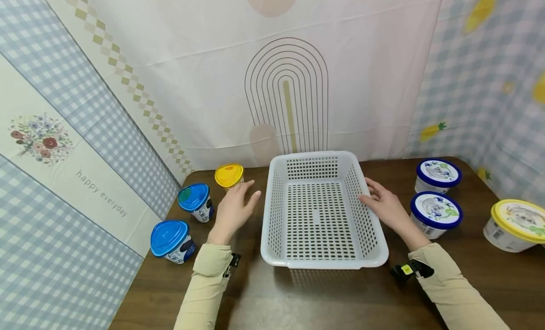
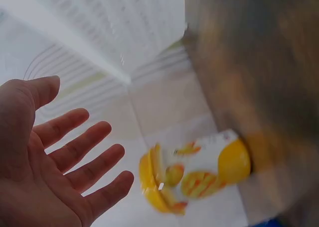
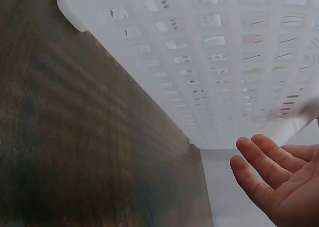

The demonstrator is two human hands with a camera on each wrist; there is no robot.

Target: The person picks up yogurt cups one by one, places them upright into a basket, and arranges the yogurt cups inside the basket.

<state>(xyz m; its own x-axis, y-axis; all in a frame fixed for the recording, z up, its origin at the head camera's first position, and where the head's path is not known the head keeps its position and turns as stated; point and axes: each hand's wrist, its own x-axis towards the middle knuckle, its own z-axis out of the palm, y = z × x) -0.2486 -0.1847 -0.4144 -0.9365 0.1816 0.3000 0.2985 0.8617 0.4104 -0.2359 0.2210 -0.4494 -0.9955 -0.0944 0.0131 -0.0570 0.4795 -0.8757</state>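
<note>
A white perforated plastic basket (image 1: 317,264) stands on the table in the middle of the head view. My left hand (image 1: 233,212) is off the basket's left side, fingers spread and holding nothing. Just beyond it is a cup with a yellow lid (image 1: 229,175), which shows fruit pictures on its side in the left wrist view. At the basket's right rim is my right hand (image 1: 385,204), thumb near the rim's top and fingers outside the wall. In the right wrist view these fingers (image 3: 269,167) are loosely extended; whether they touch the basket I cannot tell.
Two blue-lidded cups (image 1: 193,197) (image 1: 170,240) stand on the left of the brown table (image 1: 272,301). To the right are two tubs with dark blue lids (image 1: 438,174) (image 1: 435,212) and a yellow-lidded tub (image 1: 517,223). A patterned cloth (image 1: 204,84) hangs behind.
</note>
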